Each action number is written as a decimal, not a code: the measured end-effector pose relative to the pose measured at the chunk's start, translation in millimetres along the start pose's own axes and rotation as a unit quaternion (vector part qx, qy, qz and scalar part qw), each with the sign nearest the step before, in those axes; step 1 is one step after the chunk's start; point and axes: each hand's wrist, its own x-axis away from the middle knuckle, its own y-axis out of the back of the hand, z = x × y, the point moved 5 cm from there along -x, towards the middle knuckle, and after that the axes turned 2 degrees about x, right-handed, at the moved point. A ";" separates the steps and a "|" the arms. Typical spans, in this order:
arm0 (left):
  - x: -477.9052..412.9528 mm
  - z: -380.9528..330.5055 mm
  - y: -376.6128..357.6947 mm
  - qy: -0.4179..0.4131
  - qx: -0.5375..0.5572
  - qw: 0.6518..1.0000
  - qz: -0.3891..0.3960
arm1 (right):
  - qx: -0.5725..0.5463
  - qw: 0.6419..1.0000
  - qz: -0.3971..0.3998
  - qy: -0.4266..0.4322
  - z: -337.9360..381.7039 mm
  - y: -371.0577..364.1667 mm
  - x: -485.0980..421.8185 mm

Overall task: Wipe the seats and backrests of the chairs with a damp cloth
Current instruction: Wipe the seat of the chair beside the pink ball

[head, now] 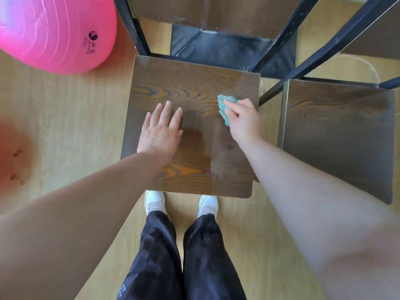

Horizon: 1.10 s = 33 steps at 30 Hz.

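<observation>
Room with a pale wooden floor, seen from above.
The floor (65, 126) is light yellow boards with a wood pattern, under soft and even light. A big pink ball (49, 29) with a small dark print rests on it at the upper left. The middle chair (190, 83) and the right chair (337, 137) stand side by side, both with dark brown wood-grain seats and black metal frames. A dark mat (227, 53) lies behind the middle chair. A thin white cord (373, 68) curves on the floor at the upper right. A red-orange blur (13, 152) fills the left edge; what it is I cannot tell.
</observation>
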 end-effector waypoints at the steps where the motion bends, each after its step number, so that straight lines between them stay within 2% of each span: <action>1: -8.2 -2.2 2.1 -0.003 -0.001 1.000 -0.001 | 0.001 1.000 -0.008 -0.008 4.4 3.6 -21.3; 5: -39.2 -6.8 8.0 -0.015 -0.004 1.000 -0.004 | -0.002 1.000 -0.026 -0.009 17.8 8.2 -91.3; 9: -62.3 -7.0 12.6 -0.025 -0.010 1.000 -0.006 | -0.013 0.996 -0.041 -0.080 8.6 5.0 -121.0; 15: -81.7 -11.7 20.4 -0.035 -0.005 0.999 -0.008 | 0.100 0.993 -0.033 -0.053 5.5 -0.4 -129.2; 22: -77.1 -18.6 18.3 -0.040 0.007 0.999 -0.004 | 0.031 0.996 -0.036 -0.077 7.1 0.0 -120.1; 29: -53.9 -22.6 8.3 -0.043 -0.006 0.999 0.019 | 0.135 0.987 0.055 0.071 4.1 -24.4 -61.1; 33: -32.7 -27.3 -0.2 -0.051 -0.011 0.998 0.030 | 0.138 0.980 0.093 0.113 -8.9 -35.0 -27.4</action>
